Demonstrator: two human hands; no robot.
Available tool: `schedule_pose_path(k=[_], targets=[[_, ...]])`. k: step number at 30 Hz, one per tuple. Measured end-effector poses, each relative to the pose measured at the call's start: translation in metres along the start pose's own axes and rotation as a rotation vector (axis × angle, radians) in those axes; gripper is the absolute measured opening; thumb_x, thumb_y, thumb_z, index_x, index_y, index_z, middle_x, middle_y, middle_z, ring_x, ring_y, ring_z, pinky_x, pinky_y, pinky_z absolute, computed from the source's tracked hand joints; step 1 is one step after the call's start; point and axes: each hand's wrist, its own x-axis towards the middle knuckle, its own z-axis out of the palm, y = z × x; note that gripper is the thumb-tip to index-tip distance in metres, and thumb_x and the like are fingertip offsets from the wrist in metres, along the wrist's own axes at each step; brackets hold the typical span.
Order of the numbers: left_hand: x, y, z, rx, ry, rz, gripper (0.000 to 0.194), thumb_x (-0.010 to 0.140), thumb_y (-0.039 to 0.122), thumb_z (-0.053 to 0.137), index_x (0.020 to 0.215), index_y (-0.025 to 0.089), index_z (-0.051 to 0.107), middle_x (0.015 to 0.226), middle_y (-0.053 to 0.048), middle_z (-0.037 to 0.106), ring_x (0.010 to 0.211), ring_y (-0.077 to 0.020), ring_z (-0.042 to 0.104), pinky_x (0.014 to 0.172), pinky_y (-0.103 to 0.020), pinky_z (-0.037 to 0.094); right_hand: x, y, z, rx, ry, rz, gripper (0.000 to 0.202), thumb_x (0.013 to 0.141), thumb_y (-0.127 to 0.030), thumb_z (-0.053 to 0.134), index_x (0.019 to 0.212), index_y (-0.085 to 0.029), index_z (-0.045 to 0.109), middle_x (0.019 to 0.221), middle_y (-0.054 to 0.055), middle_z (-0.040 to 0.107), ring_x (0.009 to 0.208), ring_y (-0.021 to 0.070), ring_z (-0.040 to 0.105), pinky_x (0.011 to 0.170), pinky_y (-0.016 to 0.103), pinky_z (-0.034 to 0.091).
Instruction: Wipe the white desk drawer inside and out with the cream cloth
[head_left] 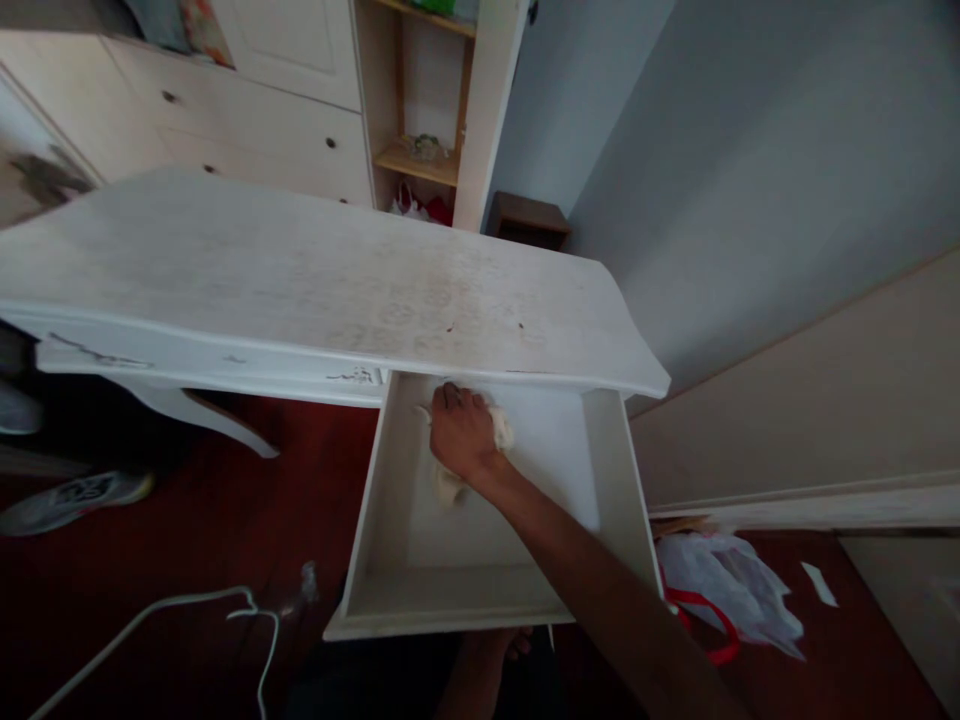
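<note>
My right hand (463, 432) reaches into the pulled-out drawer (491, 600) of a white table. Its fingers are closed on a cream-coloured cloth (450, 487), pressed to the drawer floor toward the left back. Folds of the cloth stick out on both sides of the hand. Below the front edge of the drawer, in shadow, my left hand (514, 645) shows only in part. The drawer front hides most of it, and what its fingers do cannot be made out.
The white tabletop (337, 270) has brownish smudges. White cabinets (277, 120) with an open door stand behind it. On the red floor lie a white hanger (187, 598), a shoe (79, 500) and a plastic bag (731, 585) beside the grey wall.
</note>
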Motion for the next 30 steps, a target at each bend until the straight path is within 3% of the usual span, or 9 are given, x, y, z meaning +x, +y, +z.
schedule_pose_path(k=[6, 15, 20, 25, 30], targets=[[-0.021, -0.002, -0.001, -0.001, 0.018, 0.088, 0.035, 0.073, 0.058, 0.059, 0.074, 0.026, 0.073, 0.087, -0.008, 0.073, 0.088, -0.0285, 0.065, 0.087, -0.04, 0.048, -0.002, -0.029, 0.0, 0.038, -0.037, -0.347, 0.028, 0.093, -0.013, 0.039, 0.107, -0.009, 0.063, 0.117, 0.019, 0.062, 0.103, 0.0286, 0.054, 0.087, 0.042, 0.043], [-0.017, -0.002, 0.003, -0.009, 0.037, 0.133, 0.045, 0.077, 0.056, 0.047, 0.075, 0.018, 0.069, 0.082, -0.009, 0.071, 0.078, -0.023, 0.062, 0.08, -0.036, 0.047, -0.075, -0.036, 0.001, 0.143, -0.187, -0.674, 0.022, 0.089, -0.015, 0.05, 0.103, -0.015, 0.068, 0.107, 0.009, 0.069, 0.097, 0.0253, 0.059, 0.083, 0.038, 0.046], [-0.019, 0.001, 0.001, -0.007, 0.039, 0.124, 0.047, 0.077, 0.058, 0.046, 0.076, 0.017, 0.069, 0.084, -0.009, 0.072, 0.076, -0.0217, 0.061, 0.078, -0.035, 0.046, -0.087, -0.034, -0.008, 0.201, -0.36, -0.841, 0.018, 0.088, -0.016, 0.056, 0.086, -0.026, 0.071, 0.091, 0.001, 0.073, 0.096, 0.0211, 0.061, 0.088, 0.035, 0.043], [-0.02, 0.009, 0.001, -0.043, 0.003, 0.1, 0.046, 0.074, 0.059, 0.051, 0.072, 0.017, 0.068, 0.079, -0.009, 0.071, 0.076, -0.0216, 0.062, 0.076, -0.034, 0.046, -0.087, -0.023, -0.015, 0.211, -0.41, -0.823, 0.018, 0.085, -0.014, 0.058, 0.082, -0.025, 0.072, 0.084, 0.001, 0.073, 0.091, 0.0208, 0.062, 0.087, 0.035, 0.043], [-0.018, 0.005, 0.004, -0.096, 0.034, 0.08, 0.048, 0.07, 0.061, 0.053, 0.071, 0.015, 0.066, 0.073, -0.008, 0.068, 0.071, -0.0202, 0.06, 0.073, -0.034, 0.045, -0.095, 0.015, -0.019, 0.124, -0.545, -0.899, 0.013, 0.077, -0.015, 0.064, 0.084, -0.022, 0.073, 0.077, 0.007, 0.071, 0.078, 0.0257, 0.064, 0.071, 0.037, 0.046]])
